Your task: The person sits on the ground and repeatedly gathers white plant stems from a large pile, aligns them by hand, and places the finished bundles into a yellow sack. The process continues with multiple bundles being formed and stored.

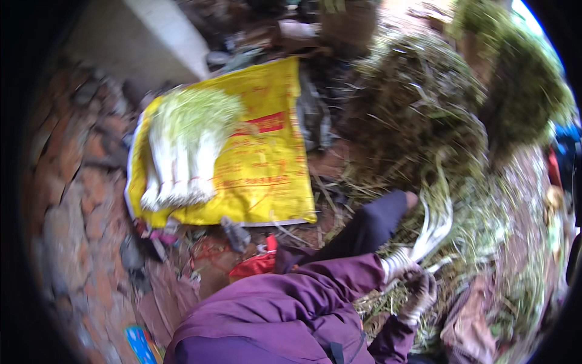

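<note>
My left hand (399, 267), in a pale knit glove with a striped cuff, grips a small bunch of white-stemmed green stalks (432, 232), which look like green garlic or leeks. Their leaves point away toward a heap of greens. Close beside it my right hand (420, 293), in a soiled glove, has its fingers bent near the stem ends. Blur hides whether those fingers hold anything. A single pale stalk (443, 263) shows just past the hands. Several trimmed bundles of white stalks (182, 154) lie side by side on a yellow printed sack (273, 195), root ends toward me.
A large heap of stalks and dry leaves (418, 109) rises beyond my bent leg (382, 218). Loose leaf scraps (482, 223) cover the ground at right, near a crumpled pinkish cloth (470, 327). Broken brick paving (72, 218) runs along the left, below a pale block (150, 45).
</note>
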`<state>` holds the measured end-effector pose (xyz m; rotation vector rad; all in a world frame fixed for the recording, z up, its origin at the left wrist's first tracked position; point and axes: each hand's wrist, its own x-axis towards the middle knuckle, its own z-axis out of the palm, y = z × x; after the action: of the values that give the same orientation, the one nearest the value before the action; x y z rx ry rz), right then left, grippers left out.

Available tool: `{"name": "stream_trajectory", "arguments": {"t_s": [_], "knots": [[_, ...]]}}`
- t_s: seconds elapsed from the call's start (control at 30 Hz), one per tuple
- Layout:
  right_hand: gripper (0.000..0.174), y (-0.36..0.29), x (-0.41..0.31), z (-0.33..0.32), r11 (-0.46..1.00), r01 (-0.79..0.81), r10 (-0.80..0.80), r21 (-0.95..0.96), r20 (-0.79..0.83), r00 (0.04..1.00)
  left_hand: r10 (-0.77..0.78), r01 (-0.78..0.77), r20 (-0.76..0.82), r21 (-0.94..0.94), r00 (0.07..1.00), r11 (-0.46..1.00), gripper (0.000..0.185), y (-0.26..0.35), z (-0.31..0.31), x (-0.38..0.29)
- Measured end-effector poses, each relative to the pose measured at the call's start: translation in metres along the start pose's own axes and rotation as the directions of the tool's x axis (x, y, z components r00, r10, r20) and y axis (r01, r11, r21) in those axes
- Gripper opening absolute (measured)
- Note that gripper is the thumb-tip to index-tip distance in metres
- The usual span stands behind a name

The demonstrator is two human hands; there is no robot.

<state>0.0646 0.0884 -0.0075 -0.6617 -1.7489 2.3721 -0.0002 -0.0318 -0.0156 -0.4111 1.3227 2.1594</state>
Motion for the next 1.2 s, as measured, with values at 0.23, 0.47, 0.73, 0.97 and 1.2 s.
{"name": "stream_trajectory", "arguments": {"t_s": [0.23,0.47,0.73,0.97,1.2], "knots": [[0.013,0.004,-0.003,-0.005,0.99,0.116,-0.123,-0.082,-0.087,0.989,0.177,-0.203,0.157,0.168,0.972,0.965,0.062,-0.013,0.004,-0.002],[0.016,0.029,-0.004,-0.005,0.887,0.042,-0.142,-0.46,-0.185,0.972,0.236,-0.215,-0.026,0.326,0.971,0.921,0.055,0.003,-0.01,0.005],[0.028,0.085,-0.023,-0.089,-0.239,0.04,0.594,-0.97,-0.113,0.797,0.091,-0.091,-0.115,0.005,0.989,0.996,0.024,0.014,-0.016,0.002],[0.038,-0.01,0.014,-0.027,0.925,-0.011,0.036,-0.38,0.058,0.998,0.059,-0.06,0.033,0.042,0.998,0.997,0.03,0.004,0.007,0.001],[0.022,-0.045,0.016,-0.032,0.99,0.134,-0.112,0.045,-0.327,0.938,0.233,-0.151,-0.131,0.453,0.964,0.879,0.032,-0.03,-0.023,0.029]]}}
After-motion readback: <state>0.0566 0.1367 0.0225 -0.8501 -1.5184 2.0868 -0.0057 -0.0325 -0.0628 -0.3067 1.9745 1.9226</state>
